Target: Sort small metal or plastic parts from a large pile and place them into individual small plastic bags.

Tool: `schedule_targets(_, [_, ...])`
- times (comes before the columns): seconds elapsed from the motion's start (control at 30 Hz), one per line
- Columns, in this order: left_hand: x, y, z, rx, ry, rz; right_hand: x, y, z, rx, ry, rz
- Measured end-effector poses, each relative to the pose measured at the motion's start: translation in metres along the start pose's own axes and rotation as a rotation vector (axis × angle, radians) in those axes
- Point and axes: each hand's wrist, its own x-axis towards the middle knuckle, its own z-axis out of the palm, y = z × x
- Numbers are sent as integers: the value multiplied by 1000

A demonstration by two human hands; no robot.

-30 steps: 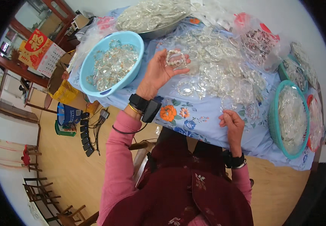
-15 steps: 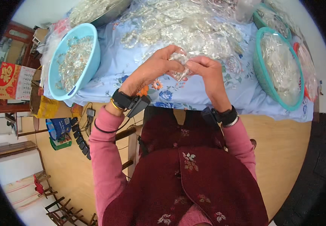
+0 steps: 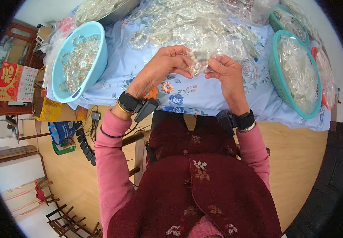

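You are grasping a clear packet of whitish beads (image 3: pixel 195 65) with both hands, just on your side of the heap of bagged bracelets (image 3: pixel 191 29). Your left hand (image 3: pixel 165 65) curls around the packet's left side, thumb and fingers closed on it. Your right hand (image 3: pixel 225 73) pinches the packet's right edge between thumb and forefinger. The film is too glossy for you to make out the whole bead string.

Everything sits around that heap. It spreads over a blue floral tablecloth (image 3: pixel 116 85), whose bare near strip lies between the heap and you. Left of the heap stands a light-blue plastic basin (image 3: pixel 101 53) with packaged jewellery inside; beyond the heap's left side is a metal bowl (image 3: pixel 120 12) piled with more packets. To the heap's right you have an oval teal basket (image 3: pixel 276 61) full of clear packets, with a smaller teal basket (image 3: pixel 271 20) just behind it. Farther right of the heap, past the oval basket, a red rim (image 3: pixel 326 104) shows.
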Motion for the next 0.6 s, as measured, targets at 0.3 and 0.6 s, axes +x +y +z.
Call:
schedule_targets(0.3, [-5, 0, 0, 26, 50, 2, 6, 5, 0, 63, 19, -31])
schedule_targets(0.6, [-4, -9, 6, -191, 84, -87, 9, 13, -1, -118, -42, -304])
